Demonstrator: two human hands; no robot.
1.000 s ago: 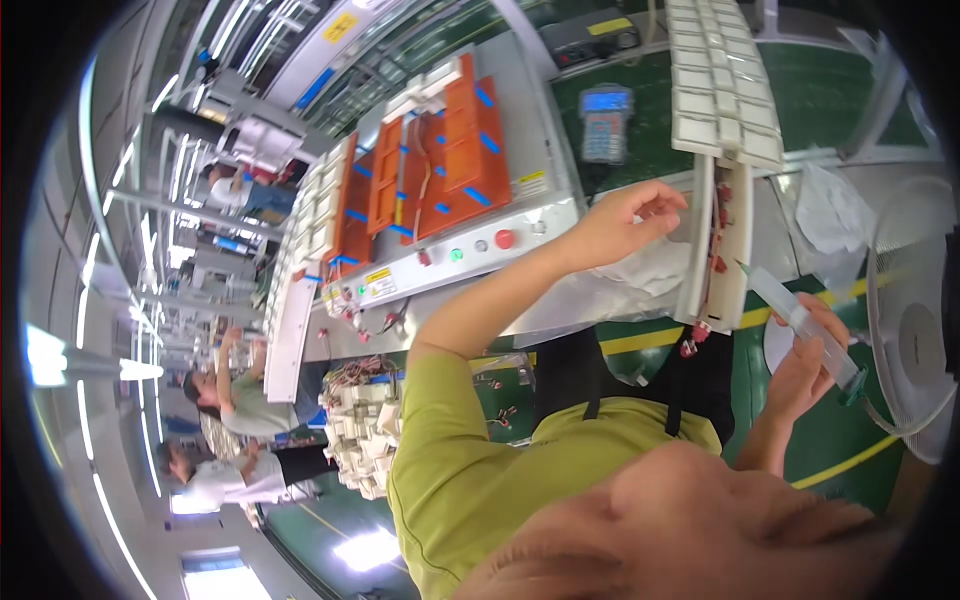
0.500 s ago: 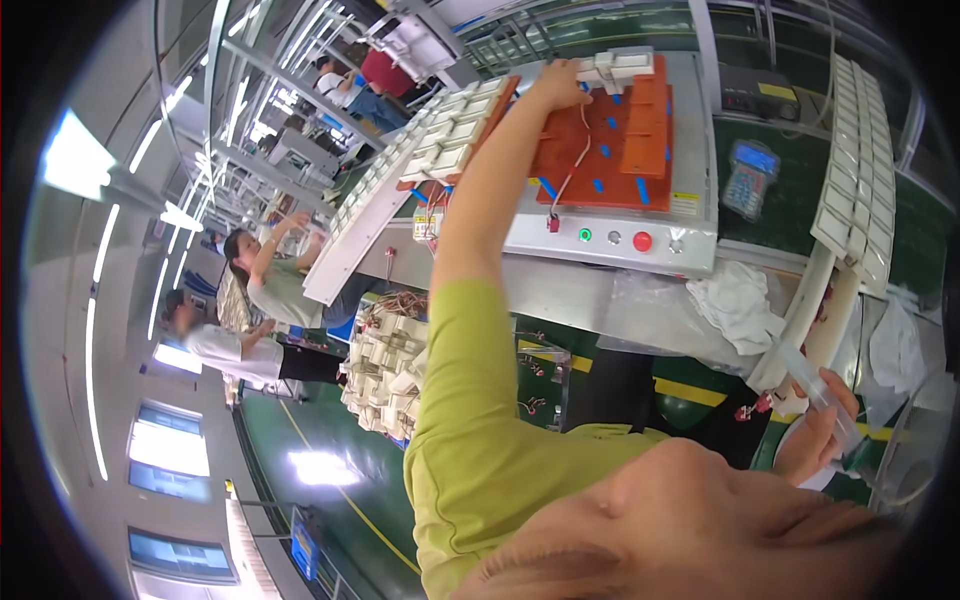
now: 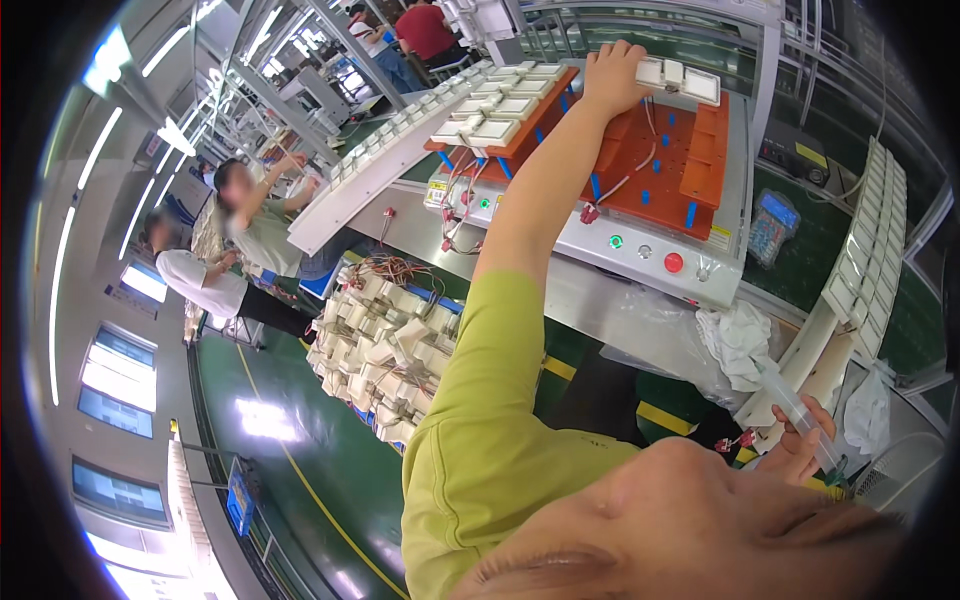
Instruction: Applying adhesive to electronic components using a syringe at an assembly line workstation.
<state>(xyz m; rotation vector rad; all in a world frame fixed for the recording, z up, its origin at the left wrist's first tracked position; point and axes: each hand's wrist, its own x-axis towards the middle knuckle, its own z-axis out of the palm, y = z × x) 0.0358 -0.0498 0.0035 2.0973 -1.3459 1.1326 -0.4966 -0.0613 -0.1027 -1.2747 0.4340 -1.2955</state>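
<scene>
1. Left hand (image 3: 612, 78): fingers closed on a white switch plate (image 3: 678, 80) at the orange fixture (image 3: 668, 165) on the bench.
2. Right hand (image 3: 795, 450): fingers grip a clear tube (image 3: 790, 405).
3. Risk: the outstretched forearm may snag the red wires (image 3: 625, 180), likely unseating the plate.

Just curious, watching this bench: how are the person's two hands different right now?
The left hand is stretched far out, resting on white switch plates atop the orange fixture; the right hand stays close in, gripping a clear plastic tube. Both are bare.
</scene>
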